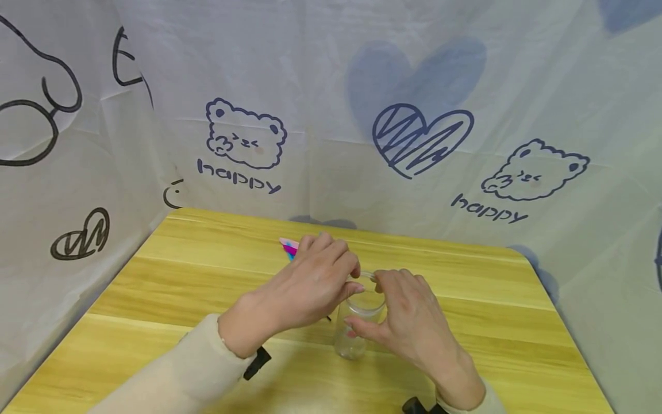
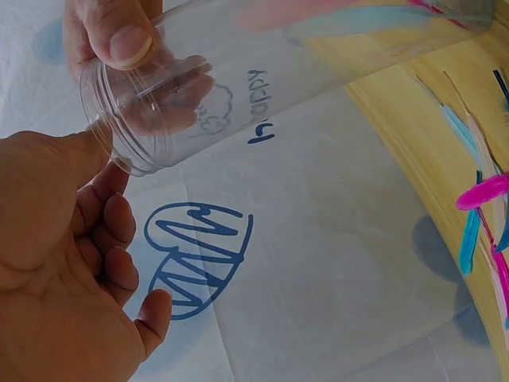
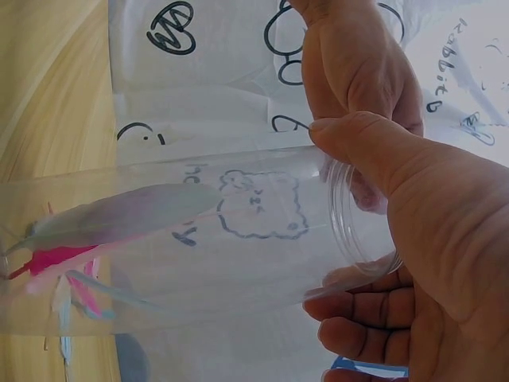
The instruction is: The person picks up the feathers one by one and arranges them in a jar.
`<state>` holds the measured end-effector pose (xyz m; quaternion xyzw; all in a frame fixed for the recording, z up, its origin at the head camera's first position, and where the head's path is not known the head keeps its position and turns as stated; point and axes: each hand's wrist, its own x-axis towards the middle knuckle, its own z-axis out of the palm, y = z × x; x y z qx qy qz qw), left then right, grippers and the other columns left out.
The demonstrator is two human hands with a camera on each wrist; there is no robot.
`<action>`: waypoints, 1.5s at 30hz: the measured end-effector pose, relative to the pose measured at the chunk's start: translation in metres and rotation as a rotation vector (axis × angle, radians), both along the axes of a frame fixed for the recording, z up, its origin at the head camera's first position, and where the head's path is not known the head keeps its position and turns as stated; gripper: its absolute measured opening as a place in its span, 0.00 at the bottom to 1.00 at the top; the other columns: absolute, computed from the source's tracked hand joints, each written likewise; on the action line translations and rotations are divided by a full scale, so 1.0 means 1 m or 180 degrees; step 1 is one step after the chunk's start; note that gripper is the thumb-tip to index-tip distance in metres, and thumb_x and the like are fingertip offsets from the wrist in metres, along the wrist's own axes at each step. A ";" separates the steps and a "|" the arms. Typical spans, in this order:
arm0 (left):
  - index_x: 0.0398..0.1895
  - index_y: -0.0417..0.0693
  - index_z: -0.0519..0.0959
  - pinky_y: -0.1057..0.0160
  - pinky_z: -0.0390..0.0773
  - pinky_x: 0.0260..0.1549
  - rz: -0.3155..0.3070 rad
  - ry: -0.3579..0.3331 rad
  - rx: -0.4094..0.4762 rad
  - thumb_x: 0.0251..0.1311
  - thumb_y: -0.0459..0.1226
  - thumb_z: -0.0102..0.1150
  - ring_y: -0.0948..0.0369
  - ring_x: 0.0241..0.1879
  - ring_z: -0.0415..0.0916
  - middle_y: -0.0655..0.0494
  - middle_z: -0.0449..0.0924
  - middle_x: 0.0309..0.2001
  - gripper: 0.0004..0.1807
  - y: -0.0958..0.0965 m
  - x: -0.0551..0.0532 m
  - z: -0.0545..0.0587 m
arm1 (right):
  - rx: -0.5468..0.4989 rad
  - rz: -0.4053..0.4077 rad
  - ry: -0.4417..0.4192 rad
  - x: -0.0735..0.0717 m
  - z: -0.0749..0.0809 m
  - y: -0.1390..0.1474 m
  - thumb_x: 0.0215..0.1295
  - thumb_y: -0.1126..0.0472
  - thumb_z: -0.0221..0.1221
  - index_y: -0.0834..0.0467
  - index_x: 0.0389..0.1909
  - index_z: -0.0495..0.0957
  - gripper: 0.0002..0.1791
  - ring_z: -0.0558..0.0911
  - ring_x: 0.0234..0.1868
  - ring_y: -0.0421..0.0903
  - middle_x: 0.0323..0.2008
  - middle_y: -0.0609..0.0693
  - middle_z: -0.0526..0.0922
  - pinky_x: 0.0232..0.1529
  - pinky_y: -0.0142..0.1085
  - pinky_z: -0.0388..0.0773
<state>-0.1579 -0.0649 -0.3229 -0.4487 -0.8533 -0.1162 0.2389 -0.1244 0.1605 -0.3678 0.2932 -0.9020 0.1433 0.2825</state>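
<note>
Clear jar (image 3: 254,263) gripped at its neck by the right hand (image 1: 416,319)

The jar is at the near middle of the wooden table (image 1: 496,299), between 2 hands, its round mouth upward. I cannot tell whether its base touches the tabletop. The right hand holds the neck, thumb on the near side and fingers curled round the far side. The left hand (image 1: 305,282) is at the mouth from the left, its fingers bent and its thumb at the rim; whether it pinches anything I cannot tell.

Loose feathers (image 2: 487,191) in magenta, pink and blue lie on the table, to the left and far of the jar. More colour shows through the clear wall, but I cannot tell whether it is inside or behind.

Cream sleeves (image 1: 178,368) cover the forearms. Beyond the table's far edge hangs a pale cloth (image 1: 320,75) printed with hearts, bears and "happy".
</note>
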 end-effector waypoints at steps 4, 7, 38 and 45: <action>0.43 0.52 0.79 0.57 0.61 0.42 -0.0002 0.0032 -0.0006 0.70 0.48 0.68 0.57 0.38 0.63 0.60 0.73 0.36 0.12 0.000 0.000 0.001 | -0.0004 0.0011 0.0020 0.000 0.000 0.000 0.42 0.33 0.80 0.60 0.47 0.78 0.42 0.77 0.33 0.46 0.34 0.49 0.81 0.36 0.40 0.74; 0.43 0.51 0.79 0.57 0.62 0.42 0.0026 0.0091 -0.0036 0.69 0.49 0.68 0.56 0.38 0.64 0.60 0.74 0.36 0.13 -0.001 0.000 0.002 | 0.0007 0.0013 0.0034 0.000 0.000 0.000 0.47 0.29 0.77 0.60 0.47 0.78 0.42 0.78 0.33 0.46 0.35 0.49 0.81 0.36 0.41 0.74; 0.64 0.32 0.76 0.40 0.78 0.61 0.1286 -0.0763 -0.0208 0.71 0.30 0.60 0.40 0.62 0.77 0.37 0.80 0.61 0.21 -0.069 -0.045 -0.056 | 0.0028 -0.0122 -0.0169 0.002 0.001 0.000 0.47 0.29 0.76 0.59 0.49 0.78 0.43 0.80 0.37 0.46 0.37 0.49 0.84 0.40 0.42 0.77; 0.79 0.34 0.63 0.34 0.56 0.76 0.1292 -0.1597 -0.0641 0.79 0.53 0.53 0.39 0.81 0.55 0.36 0.62 0.79 0.38 -0.076 -0.055 -0.082 | 0.0028 -0.0116 -0.0214 0.003 0.002 0.000 0.45 0.31 0.78 0.59 0.50 0.77 0.43 0.80 0.38 0.46 0.37 0.49 0.83 0.42 0.42 0.77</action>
